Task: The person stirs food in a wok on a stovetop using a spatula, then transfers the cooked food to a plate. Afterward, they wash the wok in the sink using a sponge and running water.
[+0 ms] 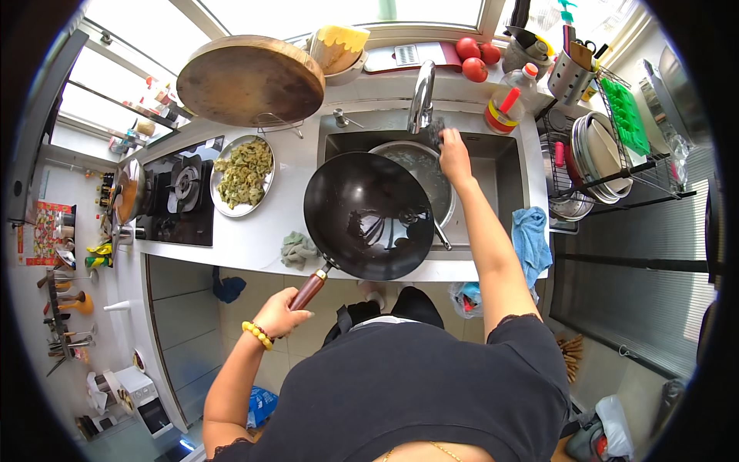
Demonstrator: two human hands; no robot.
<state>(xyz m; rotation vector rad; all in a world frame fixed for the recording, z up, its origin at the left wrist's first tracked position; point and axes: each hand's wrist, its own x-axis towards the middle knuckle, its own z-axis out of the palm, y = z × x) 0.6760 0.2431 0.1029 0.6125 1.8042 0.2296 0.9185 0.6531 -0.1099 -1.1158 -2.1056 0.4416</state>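
My left hand [284, 312] grips the wooden handle [309, 290] of a black wok [369, 216]. The wok is tilted over the front left of the stainless steel sink [496, 173], and a little liquid glistens inside it. Up by the chrome faucet [423, 95], my right hand [455, 155] holds a dark grey scouring pad [437, 131]. Partly hidden behind the wok, a round metal basin [447, 199] with cloudy water stands in the sink. Whether water runs from the faucet I cannot tell.
An oval plate of greenish food [242, 173] sits left, beside the gas hob [179, 196]. A rag [297, 250] lies near the counter's front edge. A blue cloth [531, 245] hangs at the right. Behind stand a round chopping board [251, 81], tomatoes [474, 69] and a plastic bottle [502, 112].
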